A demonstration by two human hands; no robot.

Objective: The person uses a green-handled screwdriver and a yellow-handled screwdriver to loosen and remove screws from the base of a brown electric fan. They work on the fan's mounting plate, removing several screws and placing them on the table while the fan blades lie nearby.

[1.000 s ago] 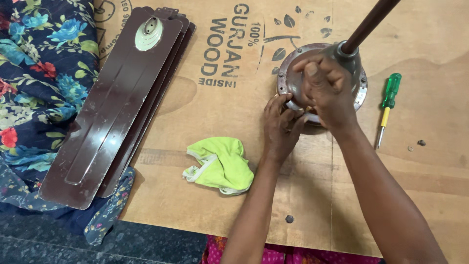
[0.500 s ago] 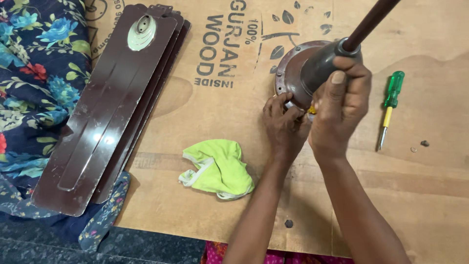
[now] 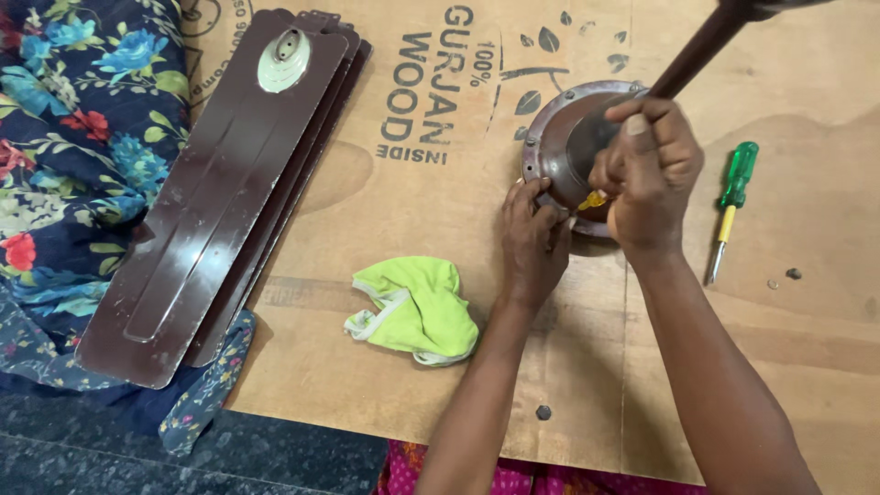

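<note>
1. Fan motor (image 3: pixel 559 147) is sitting on the plywood board (image 3: pixel 412 367) at upper right – round, brown, glossy metal, with a dark rod (image 3: pixel 697 46) running up out of frame from its centre.
2. Right hand (image 3: pixel 651 174) is closing in a fist over the cone-shaped cup at the base of the rod, with a small yellow piece (image 3: pixel 591 199) poking out from under the fingers; can't tell what that piece is.
3. Left hand (image 3: pixel 533 238) is pressing against the motor's near rim, fingers curled narrow on the edge; whether it's pinching anything is hidden.
4. Both forearms are crossing the board from the bottom edge and covering the near side of the motor.
5. Green-handled screwdriver (image 3: pixel 731 203) is lying just right of the right hand, apart from it, with two small screws (image 3: pixel 792 273) near its tip.
6. Crumpled lime-green cloth (image 3: pixel 412 310) is lying left of the left forearm – soft, with pale trim.
7. Stack of brown fan blades (image 3: pixel 220 202) is lying at far left, long, flat and shiny, partly resting on a dark floral fabric (image 3: pixel 73 119).
8. One dark screw (image 3: pixel 544 412) is lying on the board between the forearms.
</note>
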